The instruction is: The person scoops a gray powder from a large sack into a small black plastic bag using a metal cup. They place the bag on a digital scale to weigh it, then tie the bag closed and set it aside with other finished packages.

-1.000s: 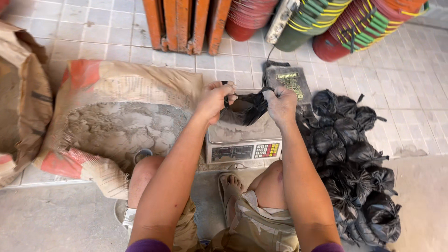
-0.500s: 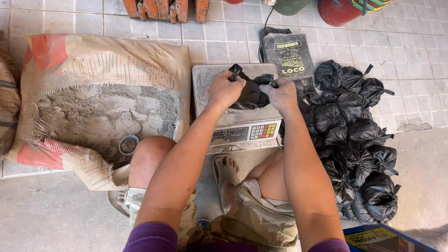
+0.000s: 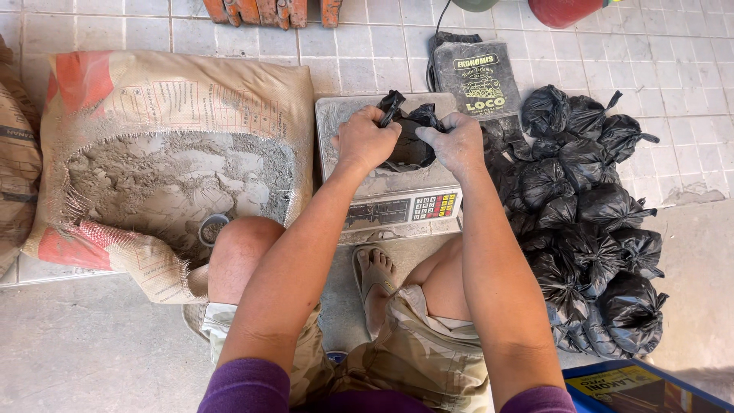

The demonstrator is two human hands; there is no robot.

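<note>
A small black plastic bag (image 3: 409, 141) sits on the pan of a grey electronic scale (image 3: 336, 115). My left hand (image 3: 365, 138) grips the bag's twisted top on the left side. My right hand (image 3: 457, 143) grips the bag's other side, fingers curled into the plastic. Both hands are dusted with grey powder. The scale's keypad and display (image 3: 401, 208) face me, just beyond my knees.
An opened sack of grey powder (image 3: 176, 176) lies to the left, a small cup (image 3: 212, 228) half buried in it. Several tied black bags (image 3: 589, 222) are piled on the right. A pack of black bags (image 3: 478, 76) lies behind the scale. Tiled floor beyond.
The view has tilted down and nearer. My hands stay on the black bag on the scale and have drawn its top tighter.
</note>
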